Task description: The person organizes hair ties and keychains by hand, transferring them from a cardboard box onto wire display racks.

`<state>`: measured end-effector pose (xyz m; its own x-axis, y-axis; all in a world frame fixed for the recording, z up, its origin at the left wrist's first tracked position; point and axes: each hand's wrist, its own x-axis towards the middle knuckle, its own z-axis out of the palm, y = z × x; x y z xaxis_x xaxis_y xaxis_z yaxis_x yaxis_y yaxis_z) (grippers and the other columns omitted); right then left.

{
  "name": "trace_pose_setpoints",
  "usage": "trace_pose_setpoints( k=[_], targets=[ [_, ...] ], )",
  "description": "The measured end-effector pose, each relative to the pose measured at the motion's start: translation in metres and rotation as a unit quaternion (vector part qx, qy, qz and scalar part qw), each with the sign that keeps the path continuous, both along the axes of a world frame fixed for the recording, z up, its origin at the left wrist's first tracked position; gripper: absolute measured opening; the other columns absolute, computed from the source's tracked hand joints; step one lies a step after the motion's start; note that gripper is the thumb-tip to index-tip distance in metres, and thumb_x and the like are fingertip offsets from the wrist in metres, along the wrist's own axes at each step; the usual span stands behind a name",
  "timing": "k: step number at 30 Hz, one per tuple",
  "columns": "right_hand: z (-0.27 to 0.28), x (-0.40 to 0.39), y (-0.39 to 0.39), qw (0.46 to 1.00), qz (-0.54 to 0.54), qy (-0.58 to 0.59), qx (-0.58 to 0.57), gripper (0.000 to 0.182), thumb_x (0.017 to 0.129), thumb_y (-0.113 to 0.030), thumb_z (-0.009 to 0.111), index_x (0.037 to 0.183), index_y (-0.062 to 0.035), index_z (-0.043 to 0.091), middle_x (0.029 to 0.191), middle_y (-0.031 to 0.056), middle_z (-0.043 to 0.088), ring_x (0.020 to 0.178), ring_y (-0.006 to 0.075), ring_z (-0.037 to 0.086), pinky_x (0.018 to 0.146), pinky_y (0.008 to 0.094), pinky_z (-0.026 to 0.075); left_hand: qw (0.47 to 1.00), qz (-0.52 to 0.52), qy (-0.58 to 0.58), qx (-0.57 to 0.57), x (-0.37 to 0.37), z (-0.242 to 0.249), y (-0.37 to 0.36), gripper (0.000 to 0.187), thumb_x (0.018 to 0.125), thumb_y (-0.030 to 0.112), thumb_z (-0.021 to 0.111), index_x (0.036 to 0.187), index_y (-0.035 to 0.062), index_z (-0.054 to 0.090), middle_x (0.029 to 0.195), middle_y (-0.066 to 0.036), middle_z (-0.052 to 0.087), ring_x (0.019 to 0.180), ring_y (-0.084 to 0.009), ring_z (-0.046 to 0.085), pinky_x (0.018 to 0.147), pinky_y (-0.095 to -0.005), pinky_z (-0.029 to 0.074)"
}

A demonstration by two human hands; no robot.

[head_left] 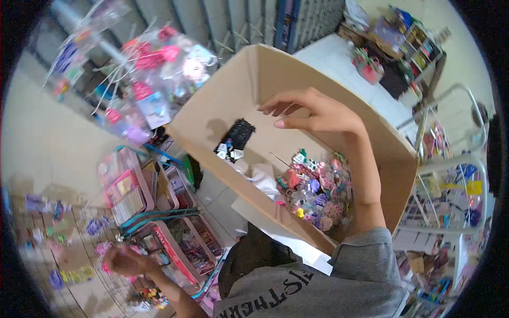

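My right hand (pixel 302 109) reaches over a large cardboard box (pixel 281 69), its fingers loosely curved and the thumb apart, with nothing in them. Below and left of those fingertips, inside the box, is a black textured bundle (pixel 238 135) with small white tags and a shadow beside it. A pile of colourful small trinkets (pixel 318 191) lies on the box bottom under my right forearm, near a crumpled white wrapper (pixel 263 178). My left hand (pixel 127 259), smeared by motion, is low on the left beside pink-rimmed bins (pixel 172 254) of small goods.
Bagged pink and clear goods (pixel 159 63) hang from a rack at the upper left. A wire grid (pixel 79 281) with small items is at the lower left. A white metal rack (pixel 450 169) stands right of the box, and a loaded shelf (pixel 421 50) is farther back.
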<state>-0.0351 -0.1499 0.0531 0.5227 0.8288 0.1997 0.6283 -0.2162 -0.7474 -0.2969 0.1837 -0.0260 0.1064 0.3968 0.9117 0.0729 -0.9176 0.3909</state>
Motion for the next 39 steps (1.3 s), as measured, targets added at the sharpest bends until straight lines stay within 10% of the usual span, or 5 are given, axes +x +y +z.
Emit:
trace_pose_setpoints(
  k=[7,16,24,34,39],
  targets=[
    [-0.198,0.043,-0.071,0.957,-0.178,0.103,-0.205,0.028,0.064,-0.018,0.058,0.089,-0.0044,0.053,0.086,0.0126,0.055,0.075,0.0234,0.054,0.069,0.0322,0.042,0.811,-0.458,0.337,0.139,0.248,0.079,-0.168,0.020,0.068,0.011,0.055,0.084,0.0012,0.048,0.079,-0.014,0.052,0.072,-0.0288,0.051,0.067,-0.0343,0.039],
    [-0.306,-0.008,-0.067,0.792,-0.499,0.130,-0.327,0.035,0.062,-0.020,0.058,0.091,-0.0029,0.048,0.087,0.0144,0.054,0.079,0.0270,0.054,0.066,0.0356,0.044,0.253,-0.253,0.933,0.041,0.329,-0.135,-0.266,0.013,0.060,0.011,0.059,0.071,0.0031,0.059,0.066,-0.005,0.059,0.055,-0.0153,0.056,0.054,-0.0314,0.044],
    [-0.310,0.008,-0.122,0.777,-0.607,0.163,-0.029,0.033,0.062,-0.024,0.057,0.080,0.0034,0.051,0.079,0.0226,0.053,0.076,0.0361,0.051,0.068,0.0383,0.041,0.201,-0.288,0.917,0.188,0.254,-0.230,-0.281,0.054,0.049,0.021,0.069,0.098,0.0091,0.051,0.084,-0.009,0.057,0.076,-0.0214,0.055,0.063,-0.0338,0.045],
    [-0.213,0.008,-0.110,0.768,-0.343,0.460,0.285,0.027,0.078,-0.021,0.046,0.103,-0.0093,0.042,0.086,0.0025,0.044,0.076,0.0105,0.045,0.058,0.0243,0.044,0.158,-0.212,0.939,0.218,0.271,-0.188,-0.287,0.062,0.045,0.036,0.072,0.099,0.0122,0.052,0.109,-0.005,0.045,0.096,-0.0200,0.046,0.066,-0.0341,0.044],
    [-0.170,0.016,-0.081,0.684,-0.184,0.564,0.425,0.031,0.081,-0.033,0.038,0.101,-0.0099,0.039,0.080,0.0073,0.046,0.069,0.0145,0.046,0.048,0.0260,0.042,0.045,-0.278,0.956,-0.078,0.318,-0.071,-0.260,0.038,0.050,0.034,0.070,0.073,0.0069,0.055,0.058,-0.002,0.046,0.051,-0.0091,0.043,0.042,-0.0233,0.033]
  ],
)
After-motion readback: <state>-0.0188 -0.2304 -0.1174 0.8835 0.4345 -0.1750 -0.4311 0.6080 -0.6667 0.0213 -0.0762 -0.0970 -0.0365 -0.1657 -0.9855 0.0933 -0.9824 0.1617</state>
